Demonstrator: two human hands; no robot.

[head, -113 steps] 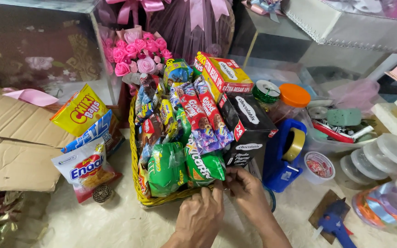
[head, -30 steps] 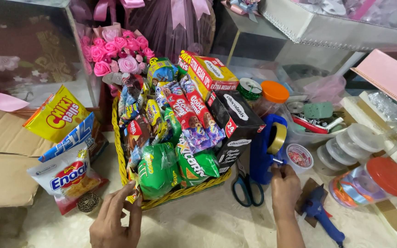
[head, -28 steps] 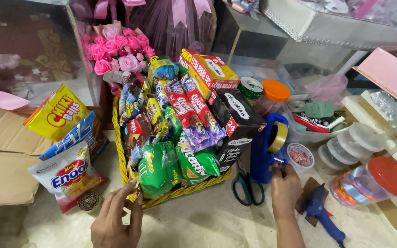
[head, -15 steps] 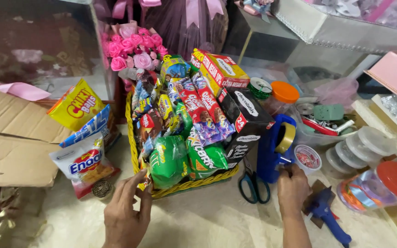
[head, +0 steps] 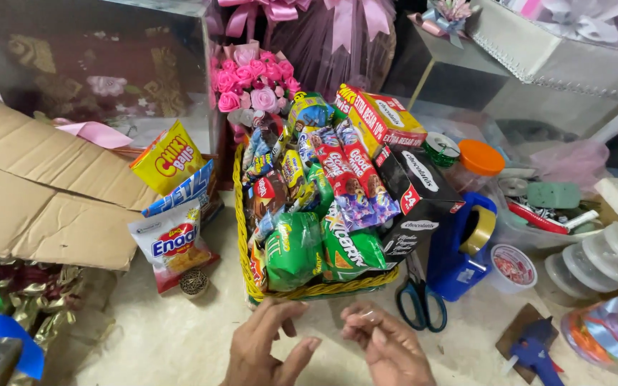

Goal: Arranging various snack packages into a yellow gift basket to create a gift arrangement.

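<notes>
- Head view: a yellow wicker basket sits on the pale floor, packed with snack packs standing on end.
- At its front lean two green packets, the right one with orange lettering; behind them stand red chocolate-bar wrappers over a purple one, and small brown and blue packs on the left.
- A black carton with a red corner fills the basket's right side; a long red and yellow box lies tilted across the top, and pink paper roses rise at the back.
- Left of the basket, outside it, lean a yellow snack bag, a blue and white pack and a white bag with a red oval, all against flattened cardboard.
- To the right stand a blue tape dispenser, blue-handled scissors and an orange-lidded jar.
- The left hand lies just below the basket's front rim, fingers loosely curled, its grip on nothing I can see.
- The right hand is close beside it, fingertips pinched narrow on what looks like a small clear piece of tape.
- A second ago the hands were well apart, the left at the basket's left corner and the right over by the scissors and dispenser; now both meet at the basket's front centre.
</notes>
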